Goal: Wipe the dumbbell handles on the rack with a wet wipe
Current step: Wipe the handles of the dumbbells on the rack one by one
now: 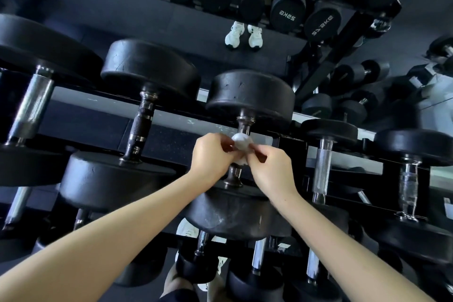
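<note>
**Forearms reach over the rack, both hands busy at one handle**

Two bare forearms come in from the bottom edge and cross above the lower row (258, 255) of the rack (171, 116), where short chrome bars show between black heads. Further in, the left hand (212, 155) and the right hand (272, 170) meet near the middle of the upper row. Each hand has its fingers curled, and thumb and fingertips pinch one side of the white wet wipe (241, 142). The wipe is bunched round the dark handle (245, 125) of the middle dumbbell (250, 92), so only the two ends of the handle show, above and below the hands.

I judge that the step in hand is the wiping of this one handle. The next move seems to ask for a twist or a slide of the wipe along the bar, with the pinch kept firm on both sides so the wipe does not slip off.

Beside it, toward the left edge, lies a black knurled handle (142, 127), and toward the right edge a chrome handle (323, 169); no hand touches either. Beyond the rack a mirror (147, 24) shows more dumbbells and a pair of white shoes (244, 35).
</note>
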`<state>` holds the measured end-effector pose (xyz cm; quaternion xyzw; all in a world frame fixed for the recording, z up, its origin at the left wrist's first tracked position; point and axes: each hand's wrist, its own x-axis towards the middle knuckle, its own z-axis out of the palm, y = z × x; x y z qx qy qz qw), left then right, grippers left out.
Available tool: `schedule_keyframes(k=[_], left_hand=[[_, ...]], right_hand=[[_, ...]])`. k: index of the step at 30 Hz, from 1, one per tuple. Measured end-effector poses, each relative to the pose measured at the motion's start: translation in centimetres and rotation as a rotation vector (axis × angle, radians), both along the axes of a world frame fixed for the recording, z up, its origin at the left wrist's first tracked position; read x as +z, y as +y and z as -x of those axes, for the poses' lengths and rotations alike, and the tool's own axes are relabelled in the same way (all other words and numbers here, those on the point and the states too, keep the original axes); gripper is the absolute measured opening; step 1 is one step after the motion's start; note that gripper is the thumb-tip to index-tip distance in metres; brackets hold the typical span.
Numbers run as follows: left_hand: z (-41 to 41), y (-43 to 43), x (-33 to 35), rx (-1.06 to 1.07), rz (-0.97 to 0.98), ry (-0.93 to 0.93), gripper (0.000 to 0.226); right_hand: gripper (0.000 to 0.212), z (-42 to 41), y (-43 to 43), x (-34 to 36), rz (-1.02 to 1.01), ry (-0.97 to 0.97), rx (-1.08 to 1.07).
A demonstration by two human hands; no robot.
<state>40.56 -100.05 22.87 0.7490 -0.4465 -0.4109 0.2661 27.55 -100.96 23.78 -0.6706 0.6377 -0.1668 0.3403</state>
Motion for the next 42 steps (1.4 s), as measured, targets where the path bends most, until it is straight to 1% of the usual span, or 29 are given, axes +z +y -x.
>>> schedule_keyframes(k=[2,3,6,9,11,12,14,15,17,18,19,20,21,22,25,27,30,32,34,37,38,40,42], left_hand=[[0.2,-0.3,-0.4,0.021,-0.023,-0.010,0.010],[0.1,-0.5,-0.7,0.054,-0.042,0.033,0.011],[0.2,-1.0,-1.3,0.179,-0.073,0.266,0.019],[0.8,-1.4,-1.7,0.255,-0.043,0.318,0.017],[1.3,-2.0,-1.7,0.345,-0.029,0.409,0.018],[1.4,-2.4,-1.6,0.385,-0.030,0.448,0.018],[1.7,-3.3,-1.3,0.445,-0.041,0.494,0.013],[1.8,-3.7,-1.3,0.461,-0.043,0.513,0.010],[1.8,-3.6,-1.2,0.438,-0.045,0.502,0.008],[1.7,-3.3,-1.4,0.415,-0.049,0.480,0.007],[1.5,-3.1,-1.6,0.393,-0.054,0.455,0.003],[1.4,-2.8,-1.6,0.376,-0.063,0.430,0.006],[1.3,-2.8,-1.7,0.368,-0.074,0.411,0.013],[1.3,-3.1,-1.6,0.382,-0.081,0.415,0.015],[1.7,-4.2,-1.4,0.467,-0.079,0.429,0.011],[2.0,-4.6,-1.5,0.502,-0.068,0.426,0.009],[1.3,-4.5,-1.6,0.391,-0.051,0.352,0.017],[0.5,-4.1,-1.6,0.242,-0.072,0.306,0.021],[-0.1,-3.3,-1.3,0.115,-0.112,0.265,0.024],[-0.6,-2.2,-1.0,0.016,-0.176,0.272,0.028],[-0.8,-2.0,-1.0,-0.015,-0.194,0.266,0.027],[-1.2,-1.7,-1.1,-0.101,-0.212,0.206,0.028],[-1.6,-1.2,-1.1,-0.224,-0.241,0.109,0.030]], right_hand=[[0.026,-0.9,-0.1,-0.1,-0.019,0.008,-0.067],[0.029,-1.4,-0.2,-0.3,-0.044,-0.007,-0.114],[0.036,-1.9,-1.0,-1.4,-0.123,-0.085,-0.265],[0.037,-2.2,-1.4,-2.4,-0.162,-0.156,-0.400],[0.042,-2.7,-1.8,-2.5,-0.134,-0.175,-0.456],[0.040,-3.0,-2.2,-2.4,-0.104,-0.186,-0.469],[0.024,-3.6,-3.5,-2.2,-0.053,-0.189,-0.485],[0.019,-3.6,-4.1,-2.2,-0.044,-0.192,-0.486],[0.018,-3.4,-4.3,-2.4,-0.049,-0.234,-0.472],[0.021,-3.1,-3.8,-2.4,-0.060,-0.256,-0.460],[0.032,-2.7,-3.2,-2.4,-0.068,-0.263,-0.441],[0.041,-2.4,-2.6,-2.7,-0.088,-0.255,-0.426],[0.045,-2.2,-2.3,-3.0,-0.118,-0.259,-0.424],[0.043,-2.1,-2.4,-3.3,-0.149,-0.272,-0.442],[0.021,-3.1,-4.2,-3.7,-0.128,-0.292,-0.539],[0.018,-3.8,-5.0,-3.8,-0.080,-0.261,-0.560],[0.019,-3.2,-4.7,-3.1,-0.102,-0.199,-0.494],[0.018,-2.3,-4.3,-2.7,-0.221,-0.205,-0.429],[0.024,-1.5,-3.8,-2.1,-0.344,-0.224,-0.367],[0.034,-0.8,-3.2,-1.6,-0.377,-0.136,-0.247],[0.034,-0.6,-3.0,-1.3,-0.384,-0.110,-0.221],[0.026,-0.5,-2.5,-1.0,-0.415,-0.043,-0.163],[0.019,-0.4,-1.5,-1.0,-0.460,0.084,-0.089]])
